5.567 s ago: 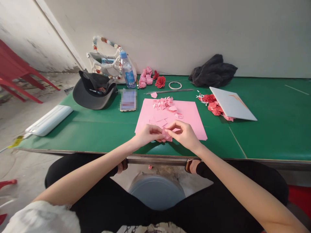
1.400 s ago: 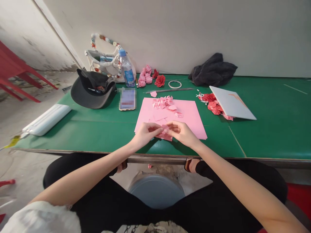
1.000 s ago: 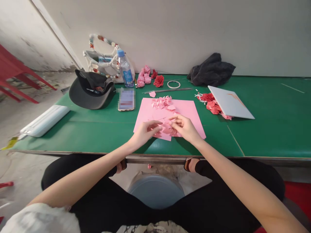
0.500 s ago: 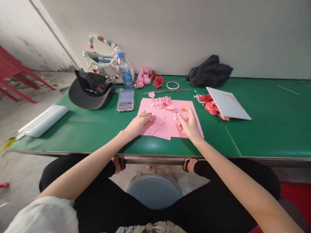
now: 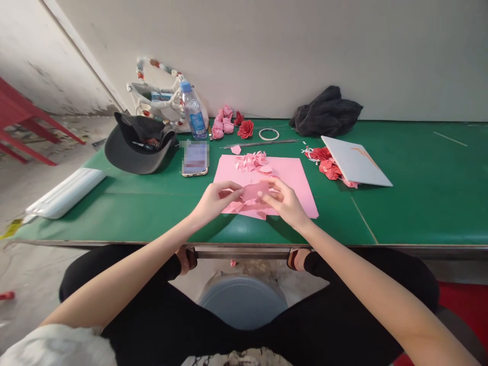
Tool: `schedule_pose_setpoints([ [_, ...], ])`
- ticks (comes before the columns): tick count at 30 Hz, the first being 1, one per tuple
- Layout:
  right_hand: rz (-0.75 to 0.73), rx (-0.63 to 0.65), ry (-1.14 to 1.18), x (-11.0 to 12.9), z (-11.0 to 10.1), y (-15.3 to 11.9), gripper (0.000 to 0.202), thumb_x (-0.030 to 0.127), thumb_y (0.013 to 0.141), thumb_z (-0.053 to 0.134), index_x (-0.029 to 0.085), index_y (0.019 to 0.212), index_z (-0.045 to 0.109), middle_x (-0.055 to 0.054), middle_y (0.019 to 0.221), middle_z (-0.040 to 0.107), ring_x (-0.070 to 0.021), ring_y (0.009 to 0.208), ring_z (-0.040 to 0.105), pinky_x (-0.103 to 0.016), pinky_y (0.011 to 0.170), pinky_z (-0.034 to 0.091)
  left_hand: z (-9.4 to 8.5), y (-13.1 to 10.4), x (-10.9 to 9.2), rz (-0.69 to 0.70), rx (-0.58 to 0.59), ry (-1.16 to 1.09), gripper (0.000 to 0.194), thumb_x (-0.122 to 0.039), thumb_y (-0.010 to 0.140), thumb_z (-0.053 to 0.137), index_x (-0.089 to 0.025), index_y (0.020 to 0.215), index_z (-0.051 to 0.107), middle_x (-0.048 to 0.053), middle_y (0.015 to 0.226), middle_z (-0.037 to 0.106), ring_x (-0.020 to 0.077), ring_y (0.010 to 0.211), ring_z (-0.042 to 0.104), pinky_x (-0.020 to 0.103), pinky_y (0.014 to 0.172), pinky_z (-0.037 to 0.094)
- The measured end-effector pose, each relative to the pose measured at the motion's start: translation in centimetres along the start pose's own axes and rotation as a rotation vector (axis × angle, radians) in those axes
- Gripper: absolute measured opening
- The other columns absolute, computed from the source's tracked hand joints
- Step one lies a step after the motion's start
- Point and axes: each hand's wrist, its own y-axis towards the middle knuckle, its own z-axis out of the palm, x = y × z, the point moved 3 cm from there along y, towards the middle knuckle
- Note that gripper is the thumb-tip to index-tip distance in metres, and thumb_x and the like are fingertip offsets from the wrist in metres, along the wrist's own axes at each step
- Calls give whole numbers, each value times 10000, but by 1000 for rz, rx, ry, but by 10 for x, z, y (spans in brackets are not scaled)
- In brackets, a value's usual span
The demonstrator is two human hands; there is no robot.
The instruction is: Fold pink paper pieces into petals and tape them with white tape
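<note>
A small pink paper piece [image 5: 255, 191] is held up between both hands, above large pink sheets [image 5: 295, 175]. My left hand [image 5: 221, 198] pinches its left end between thumb and fingers. On its right end, my right hand [image 5: 280, 197] has its thumb and fingers closed. Beneath and in front of the held piece lie more cut pink pieces [image 5: 236, 207], partly covered. Folded pink paper pieces [image 5: 251, 161] are heaped toward the back of the sheets, and one pink petal-shaped piece [image 5: 236, 149] rests just behind them on the green table [image 5: 419, 188].
Behind the sheets are a white ring [image 5: 269, 134], thin wires, paper flowers [image 5: 245, 129] and a bottle [image 5: 195, 114]. A phone [image 5: 195, 158], cap [image 5: 133, 152] and bag are left; a white board [image 5: 356, 161] and black cloth [image 5: 328, 112] are right.
My left hand has lifted a pink piece off the sheets. My right hand has moved left, let go of the crumpled pink piece and taken hold of the lifted one.
</note>
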Motion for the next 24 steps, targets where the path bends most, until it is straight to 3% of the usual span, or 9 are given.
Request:
schedule_pose_setpoints([
  [2,53,31,48,0,4,-3,344,437,766,695,199,1003,620,-35,814,679,-193,676,687,-336,641,579,6,-5,-4,-71,33,-78,270,-409,798,669,-143,845,681,48,843,685,176,762,672,300,768,547],
  [4,79,25,81,0,6,-5,323,431,743,720,178,924,633,-15,692,666,-184,593,671,-326,601,570,11,-9,-5,-153,63,-181,306,-449,821,632,-147,836,680,39,808,682,178,774,678,316,792,552],
  [7,91,35,123,1,6,-6,313,408,723,743,171,901,641,-19,692,681,-179,595,675,-316,604,565,13,-11,-5,-226,98,-273,317,-461,822,632,-148,844,677,27,787,680,177,778,688,342,829,553],
  [15,112,69,109,6,9,-9,293,395,728,737,184,910,646,-22,748,696,-181,612,691,-339,638,584,15,-11,-7,-255,107,-283,289,-381,741,738,-116,849,702,56,820,698,176,762,688,339,803,562],
  [24,128,96,156,9,11,-10,292,354,709,755,188,933,671,-20,760,710,-187,602,699,-341,616,597,16,-12,10,-388,138,-371,255,-360,705,778,-145,827,714,44,797,709,148,748,670,307,755,564],
])
